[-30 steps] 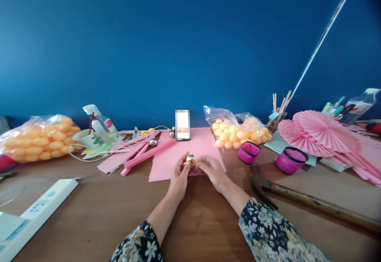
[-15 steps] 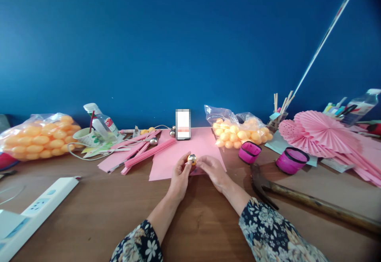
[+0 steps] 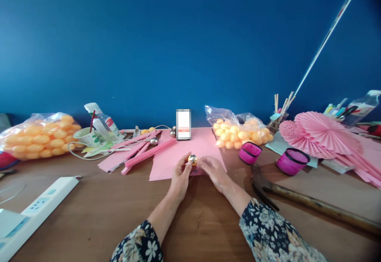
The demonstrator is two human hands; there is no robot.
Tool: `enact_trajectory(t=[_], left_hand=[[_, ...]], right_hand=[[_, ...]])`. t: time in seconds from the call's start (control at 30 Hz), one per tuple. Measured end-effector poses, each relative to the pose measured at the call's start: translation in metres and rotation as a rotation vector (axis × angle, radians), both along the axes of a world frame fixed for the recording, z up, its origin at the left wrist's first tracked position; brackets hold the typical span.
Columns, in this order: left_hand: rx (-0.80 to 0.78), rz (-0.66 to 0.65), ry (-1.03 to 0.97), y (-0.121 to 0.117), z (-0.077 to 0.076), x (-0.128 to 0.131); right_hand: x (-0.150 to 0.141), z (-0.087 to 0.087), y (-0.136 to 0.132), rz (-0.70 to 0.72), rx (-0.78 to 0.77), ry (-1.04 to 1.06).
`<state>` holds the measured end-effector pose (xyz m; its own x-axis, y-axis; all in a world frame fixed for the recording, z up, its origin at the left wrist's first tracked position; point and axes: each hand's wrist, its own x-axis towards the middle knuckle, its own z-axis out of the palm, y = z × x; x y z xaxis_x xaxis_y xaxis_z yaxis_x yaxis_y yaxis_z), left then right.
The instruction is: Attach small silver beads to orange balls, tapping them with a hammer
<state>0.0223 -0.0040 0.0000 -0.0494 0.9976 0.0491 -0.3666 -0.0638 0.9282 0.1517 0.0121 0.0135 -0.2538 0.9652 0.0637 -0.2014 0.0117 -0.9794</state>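
Note:
Between my two hands is a small shiny gold ball point(image 3: 193, 159) with dark and bright reflections on its surface. My left hand point(image 3: 181, 173) pinches it from the left with thumb and fingers. The bent fingers of my right hand point(image 3: 214, 171) close in at the ball's right side, with the fingertips against it or very near. Small details under the ball are hidden by the fingers. Both hands are over the near edge of a pink paper sheet point(image 3: 196, 145). A phone point(image 3: 183, 124) stands upright at the sheet's far side.
Folded pink paper strips point(image 3: 149, 155) and a silver ball point(image 3: 154, 141) lie left. Bags of orange balls stand at the far left point(image 3: 41, 139) and right of centre point(image 3: 238, 133). Magenta bands point(image 3: 250, 153), a hammer point(image 3: 312, 202) and pink paper fans point(image 3: 321, 133) are right; a power strip point(image 3: 38, 210) is near left.

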Motion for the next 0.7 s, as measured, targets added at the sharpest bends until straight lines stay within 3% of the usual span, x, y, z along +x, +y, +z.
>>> enact_trajectory(t=[0.7], left_hand=[[-0.003,0.014,-0.004,0.0009,-0.0014,-0.0004]], right_hand=[[-0.0006,0.0043,-0.0014,0.007,0.02,-0.047]])
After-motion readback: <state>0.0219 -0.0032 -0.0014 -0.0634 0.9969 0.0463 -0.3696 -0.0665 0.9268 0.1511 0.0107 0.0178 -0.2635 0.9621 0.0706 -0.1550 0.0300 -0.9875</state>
